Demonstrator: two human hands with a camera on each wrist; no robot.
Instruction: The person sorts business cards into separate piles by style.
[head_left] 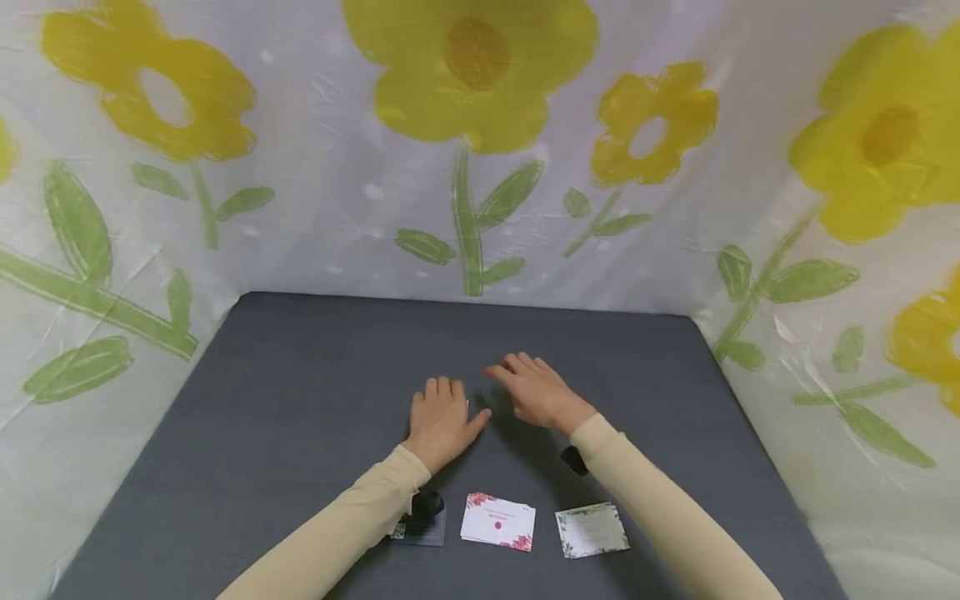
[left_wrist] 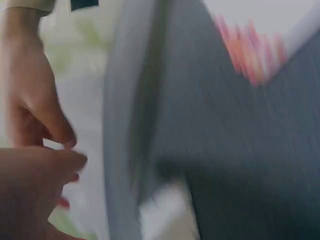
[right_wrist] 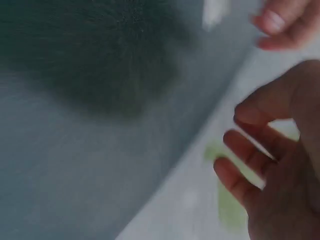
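Observation:
My left hand hovers over the middle of the dark table, thumb spread from its fingers, holding nothing that I can see. Just beyond its fingers lies a small white piece, blurred in the left wrist view and mostly hidden by the hand in the head view. To the right, my right hand hangs in the air with loosely bent fingers and no object showing in them. Nearer to me lie white cards with red flowers, white cards with green leaf borders and a dark card, partly covered by the left forearm.
The grey-black table is enclosed by white curtains printed with yellow flowers, at the back and both sides. A black wrist device sits under the left sleeve, and another under the right.

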